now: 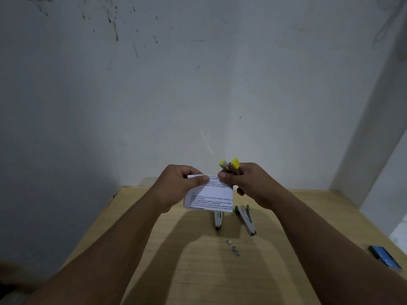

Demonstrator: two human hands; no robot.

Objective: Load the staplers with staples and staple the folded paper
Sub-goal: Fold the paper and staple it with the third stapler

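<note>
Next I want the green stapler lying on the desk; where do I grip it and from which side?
Take the green stapler by its long metal body, mid-length, coming from above with fingers across its two long sides. It lies flat on the wooden desk, with bare desk on both sides; the other stapler lies apart to its left.

Both bare forearms reached forward from the lower corners of the view and converged toward the middle, raised above the table. The left hand [178,186] was curled, its thumb pressed against the bent fingers in a pinch on the folded paper [209,195], back of the hand turned to the left. The right hand [246,183] was closed round the yellow stapler [229,165], knuckles outward, thumb tip meeting the paper's top edge. The two hands sat just beside each other.
</note>
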